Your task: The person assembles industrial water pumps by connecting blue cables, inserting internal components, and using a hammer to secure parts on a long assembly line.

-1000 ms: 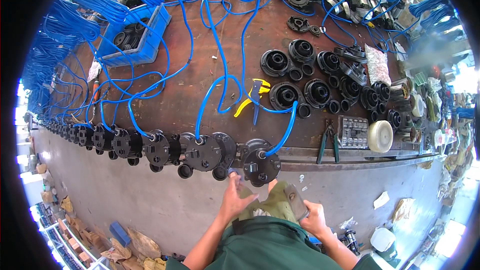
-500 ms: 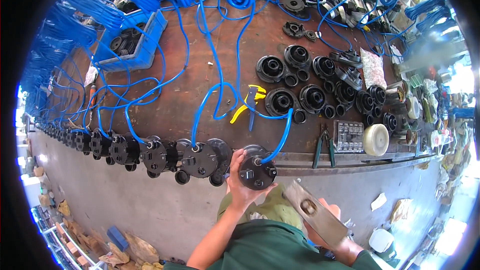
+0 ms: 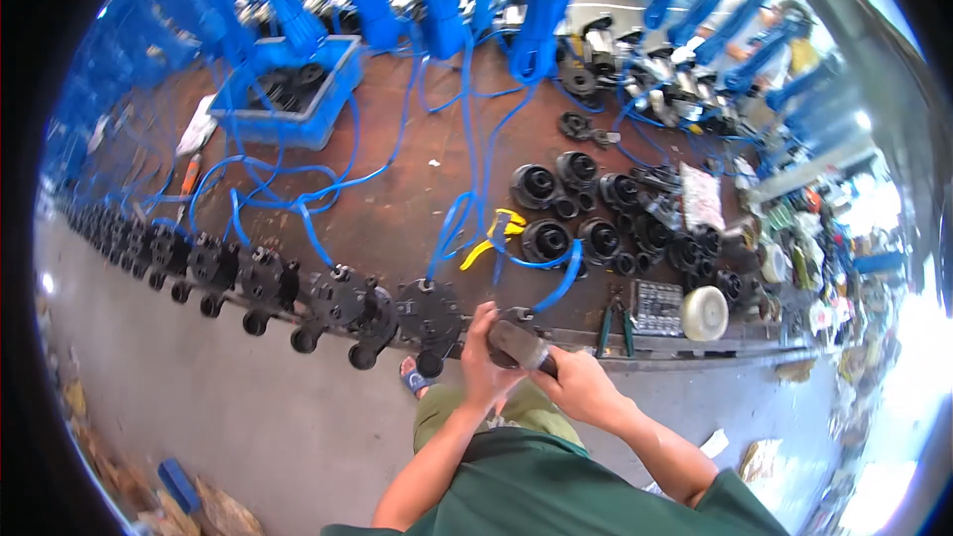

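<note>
A hammer (image 3: 516,344) is gripped by its handle in my right hand (image 3: 584,389), its metal head over the black round housing (image 3: 513,319) at the table's front edge. My left hand (image 3: 479,365) is closed around the side of that housing. The hammer and my hands hide most of it, so I cannot tell whether metal and housing touch. From its top a blue cable (image 3: 564,290) curves up and back across the table. Close by on the left stands another black housing (image 3: 429,312) with its own blue cable, first in a long row along the edge.
Yellow wire strippers (image 3: 504,226) lie behind the housing. Rightward are green-handled pliers (image 3: 615,328), a compartment tray (image 3: 656,309), a pale round disc (image 3: 704,314) and several black ring-shaped parts (image 3: 599,240). A blue crate (image 3: 285,129) sits far left. Bundled blue cables (image 3: 442,0) hang at the back.
My right hand has brought the hammer from the lower right up and left, over the housing. My left hand still holds the housing. The whole view has shifted and tilted.
</note>
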`<state>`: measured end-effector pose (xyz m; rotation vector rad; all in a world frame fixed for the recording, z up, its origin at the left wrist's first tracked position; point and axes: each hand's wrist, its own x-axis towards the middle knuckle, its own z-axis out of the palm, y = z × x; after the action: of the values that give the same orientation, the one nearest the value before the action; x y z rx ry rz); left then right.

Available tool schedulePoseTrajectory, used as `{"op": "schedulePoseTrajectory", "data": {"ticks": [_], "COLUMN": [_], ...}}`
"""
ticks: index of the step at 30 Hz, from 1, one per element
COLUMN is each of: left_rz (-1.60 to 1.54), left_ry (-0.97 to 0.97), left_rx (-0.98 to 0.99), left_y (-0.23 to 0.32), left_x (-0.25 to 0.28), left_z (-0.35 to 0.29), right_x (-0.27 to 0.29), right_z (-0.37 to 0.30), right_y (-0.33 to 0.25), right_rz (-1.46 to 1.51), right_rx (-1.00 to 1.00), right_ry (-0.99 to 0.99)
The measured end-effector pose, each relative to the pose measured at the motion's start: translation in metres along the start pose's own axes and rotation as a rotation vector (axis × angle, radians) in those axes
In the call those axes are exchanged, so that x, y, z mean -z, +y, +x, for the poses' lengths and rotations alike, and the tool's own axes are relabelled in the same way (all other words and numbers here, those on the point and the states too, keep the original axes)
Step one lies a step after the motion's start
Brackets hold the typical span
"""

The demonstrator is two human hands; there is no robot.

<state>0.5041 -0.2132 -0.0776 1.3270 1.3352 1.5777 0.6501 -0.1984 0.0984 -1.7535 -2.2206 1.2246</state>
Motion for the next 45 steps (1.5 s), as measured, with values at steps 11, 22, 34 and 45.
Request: {"op": "schedulePoseTrajectory", "data": {"ticks": [11, 22, 34, 45], "left_rz": [0.220, 0.677, 0.834, 1.006], "left_ry": [-0.022, 0.423, 0.718, 0.931], "left_rx": [0.027, -0.953, -0.923, -0.769], "left_y": [0.119, 0.367, 0.353, 0.330], "left_x": [0.052, 0.245, 0.456, 0.677], "left_z": [0.007, -0.045, -0.151, -0.205], "right_x": [-0.025, -0.135, -0.229, -0.417], "right_z": [-0.017, 0.078, -0.009, 0.059], "right_y": [0.118, 0.263, 0.163, -0.054], "right_rz": [0.207, -0.272, -0.273, -0.125], "right_rx": [-0.352, -0.230, -0.149, 0.118], "right_ry": [0.528, 0.661, 0.870, 0.269]}}
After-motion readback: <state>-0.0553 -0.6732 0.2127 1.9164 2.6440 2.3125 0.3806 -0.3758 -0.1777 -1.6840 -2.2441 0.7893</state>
